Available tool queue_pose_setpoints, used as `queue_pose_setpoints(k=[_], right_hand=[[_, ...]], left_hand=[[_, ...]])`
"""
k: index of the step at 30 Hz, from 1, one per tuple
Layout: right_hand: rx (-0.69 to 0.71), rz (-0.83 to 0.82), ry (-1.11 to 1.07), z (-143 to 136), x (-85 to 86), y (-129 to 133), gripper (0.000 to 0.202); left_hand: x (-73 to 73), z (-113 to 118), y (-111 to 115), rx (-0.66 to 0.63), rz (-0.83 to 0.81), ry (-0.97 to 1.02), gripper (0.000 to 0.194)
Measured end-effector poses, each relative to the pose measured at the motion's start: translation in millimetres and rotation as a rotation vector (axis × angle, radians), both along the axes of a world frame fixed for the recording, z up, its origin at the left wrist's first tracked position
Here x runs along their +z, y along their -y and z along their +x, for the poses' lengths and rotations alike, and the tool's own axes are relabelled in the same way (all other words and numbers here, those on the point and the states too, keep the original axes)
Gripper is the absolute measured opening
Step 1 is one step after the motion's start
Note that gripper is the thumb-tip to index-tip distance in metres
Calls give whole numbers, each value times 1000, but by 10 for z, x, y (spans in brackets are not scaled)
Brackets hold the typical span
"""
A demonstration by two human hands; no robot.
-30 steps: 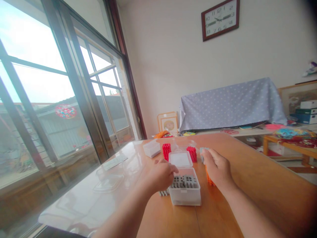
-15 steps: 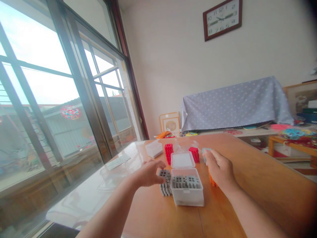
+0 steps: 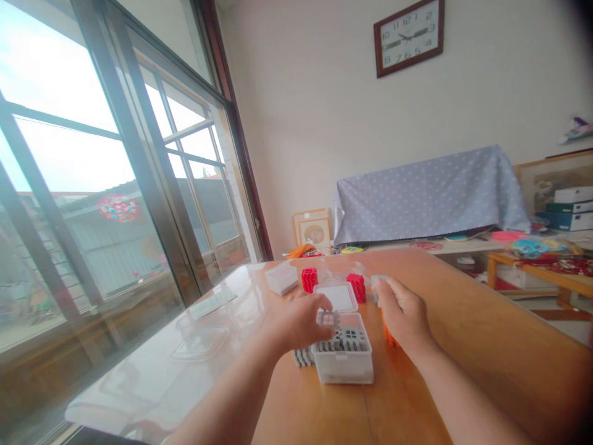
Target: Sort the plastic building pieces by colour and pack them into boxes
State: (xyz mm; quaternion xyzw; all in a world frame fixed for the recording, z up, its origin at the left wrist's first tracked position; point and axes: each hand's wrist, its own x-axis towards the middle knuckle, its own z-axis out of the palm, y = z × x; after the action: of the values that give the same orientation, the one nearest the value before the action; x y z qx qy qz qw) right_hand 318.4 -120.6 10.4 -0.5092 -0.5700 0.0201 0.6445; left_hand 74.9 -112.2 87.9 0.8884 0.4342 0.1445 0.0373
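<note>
My left hand (image 3: 303, 321) pinches a grey window-patterned building piece (image 3: 328, 319) just above the left part of a clear plastic box (image 3: 345, 368). Several similar grey pieces (image 3: 353, 339) fill the box, and its hinged lid (image 3: 336, 298) lies open behind it. Left of the box, partly covered by my hand, is a stack of grey pieces (image 3: 303, 358). To the right, my right hand (image 3: 407, 309) is closed around grey pieces (image 3: 378, 285), mostly hidden by the fingers. Orange pieces (image 3: 389, 334) stand below that hand, partly behind it.
Two stacks of red pieces, the left stack (image 3: 310, 280) and right stack (image 3: 356, 288), stand behind the box. A white box (image 3: 282, 278) is at the back left. A clear lid (image 3: 201, 343) lies on the table's left side, near a paper sheet (image 3: 214, 304).
My left hand has moved right from the grey stack to above the box, carrying a grey piece. My right hand stays around its grey pieces. The view has shifted slightly.
</note>
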Motion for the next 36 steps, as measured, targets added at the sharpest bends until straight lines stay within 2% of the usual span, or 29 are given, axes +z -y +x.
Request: queue_pose_setpoints(k=[3, 6, 12, 21, 25, 30, 33, 36], right_hand=[[-5, 2, -6, 3, 17, 9, 42], [-4, 16, -11, 1, 35, 21, 42], [5, 28, -34, -10, 40, 28, 42], [-3, 58, -25, -5, 50, 31, 44], [0, 60, -29, -1, 31, 18, 44], [5, 41, -27, 12, 3, -1, 43], [8, 31, -25, 18, -1, 1, 42], [4, 25, -22, 17, 3, 7, 43]], left_hand=[[-87, 247, 11, -21, -46, -38, 41], [-183, 372, 6, -19, -64, -45, 48], [-328, 330, -21, -50, -47, -24, 30], [-309, 393, 64, -87, -54, -203, 31], [-240, 221, -5, -94, -41, -95, 31], [-16, -200, -110, -19, -46, 63, 35], [101, -427, -120, 40, -111, 73, 35], [127, -574, -106, 70, -182, 40, 46]])
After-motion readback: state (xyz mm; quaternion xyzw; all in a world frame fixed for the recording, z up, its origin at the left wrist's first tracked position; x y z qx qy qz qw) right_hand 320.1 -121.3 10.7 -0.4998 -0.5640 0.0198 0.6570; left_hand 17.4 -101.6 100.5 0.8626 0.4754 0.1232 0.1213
